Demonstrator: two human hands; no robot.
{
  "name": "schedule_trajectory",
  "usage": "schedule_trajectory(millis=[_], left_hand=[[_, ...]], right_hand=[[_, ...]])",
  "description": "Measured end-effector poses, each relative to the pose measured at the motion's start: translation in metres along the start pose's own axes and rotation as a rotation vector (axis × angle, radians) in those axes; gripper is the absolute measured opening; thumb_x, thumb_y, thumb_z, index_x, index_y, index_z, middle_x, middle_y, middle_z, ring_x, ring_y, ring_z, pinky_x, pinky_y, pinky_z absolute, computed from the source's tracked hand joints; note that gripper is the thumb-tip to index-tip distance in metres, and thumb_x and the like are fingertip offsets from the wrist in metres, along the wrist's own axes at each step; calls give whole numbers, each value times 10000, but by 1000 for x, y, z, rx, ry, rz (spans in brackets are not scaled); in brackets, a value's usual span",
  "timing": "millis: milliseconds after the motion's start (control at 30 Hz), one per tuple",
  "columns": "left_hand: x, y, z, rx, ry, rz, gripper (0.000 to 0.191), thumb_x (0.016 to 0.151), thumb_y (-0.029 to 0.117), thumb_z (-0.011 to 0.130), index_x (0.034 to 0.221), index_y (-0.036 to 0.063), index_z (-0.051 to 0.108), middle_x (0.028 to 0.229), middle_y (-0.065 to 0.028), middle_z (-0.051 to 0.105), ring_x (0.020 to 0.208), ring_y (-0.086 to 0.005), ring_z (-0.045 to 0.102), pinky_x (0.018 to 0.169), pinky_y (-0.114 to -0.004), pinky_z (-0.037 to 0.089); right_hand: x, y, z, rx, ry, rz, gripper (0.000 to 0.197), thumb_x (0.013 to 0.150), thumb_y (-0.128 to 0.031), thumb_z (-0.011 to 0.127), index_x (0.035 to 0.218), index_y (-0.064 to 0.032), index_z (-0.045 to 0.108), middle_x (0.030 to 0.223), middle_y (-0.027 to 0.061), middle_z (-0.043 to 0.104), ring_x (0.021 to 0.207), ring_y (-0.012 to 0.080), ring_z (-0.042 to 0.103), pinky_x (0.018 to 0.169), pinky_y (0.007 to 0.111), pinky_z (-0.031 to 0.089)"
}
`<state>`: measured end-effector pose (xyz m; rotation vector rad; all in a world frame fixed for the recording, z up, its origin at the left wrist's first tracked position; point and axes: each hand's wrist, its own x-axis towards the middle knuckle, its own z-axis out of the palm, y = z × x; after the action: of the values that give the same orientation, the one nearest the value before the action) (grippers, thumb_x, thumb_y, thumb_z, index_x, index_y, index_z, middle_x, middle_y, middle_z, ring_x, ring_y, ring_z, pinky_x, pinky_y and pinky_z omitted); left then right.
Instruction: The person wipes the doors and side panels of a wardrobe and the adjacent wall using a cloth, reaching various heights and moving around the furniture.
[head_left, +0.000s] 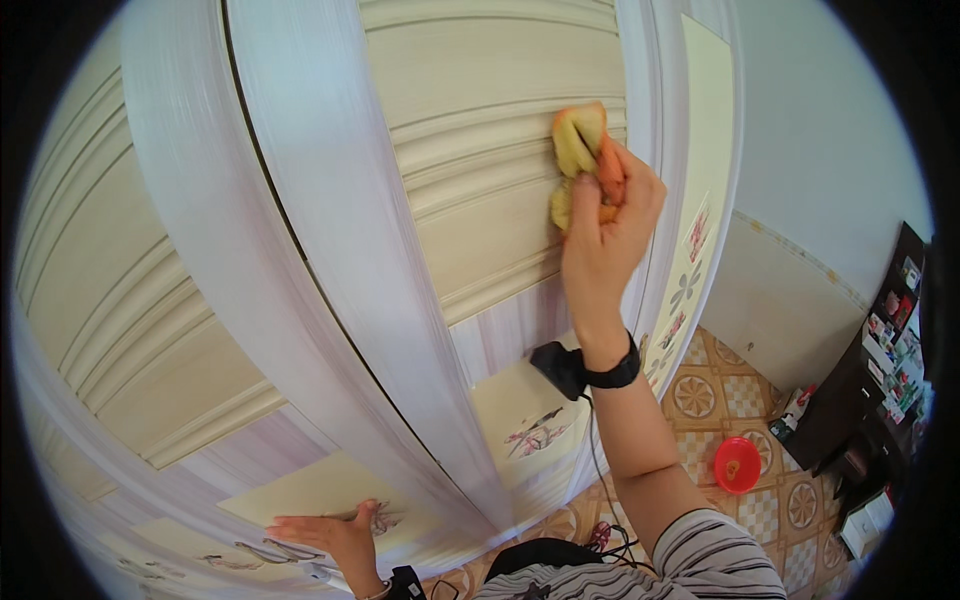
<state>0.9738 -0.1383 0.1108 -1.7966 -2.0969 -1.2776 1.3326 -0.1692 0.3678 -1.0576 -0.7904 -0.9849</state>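
Observation:
My right hand (619, 232) grips a crumpled yellow and orange cloth (576, 146) against the cream slatted panel (480, 172) of a tall wardrobe door, close to that door's right-hand frame. A black strap with a small box and a cable sits on my right wrist. Lower down and to the left, my left hand (334, 534) rests with spread fingers on a cream door panel (292, 495) printed with pink blossoms, just above curved metal handles (281, 553). It holds nothing. Between the two doors runs a narrow dark gap (300, 247).
On the patterned tile floor (694, 390) stands a red plastic basin (737, 466) with something orange in it. A dark desk with shelves (844, 397), crowded with small items, lines the right wall. The black cable (600, 450) hangs from my wrist towards the floor.

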Motion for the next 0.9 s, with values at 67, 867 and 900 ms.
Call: schedule_trajectory(millis=[67,867,900], left_hand=[[2,-11,2,21,47,73,1506,548,490,886,1418,-141,-169,1443,-417,-231,1375,-555,-182,1137,-597,45],[-5,-11,15,-32,195,184,1259,752,817,477,1483,-68,-41,1508,-366,-118,1415,-494,-56,1066,-719,13],[-9,-9,11,-31,162,168,1250,761,807,479,1480,-75,-38,1506,-372,-110,1416,-491,-47,1066,-721,15]], right_hand=[[-3,-23,17,50,-5,-1,354,802,-52,624,1155,-85,623,1180,129,554,1061,334,497,913,426,401],[-47,-83,26,215,-250,-623,441,693,-111,713,1129,-168,677,1160,77,594,879,244,578,722,363,440],[-47,-82,15,168,-303,-750,452,701,-117,708,1148,-174,666,1147,70,596,877,234,581,704,362,448]])
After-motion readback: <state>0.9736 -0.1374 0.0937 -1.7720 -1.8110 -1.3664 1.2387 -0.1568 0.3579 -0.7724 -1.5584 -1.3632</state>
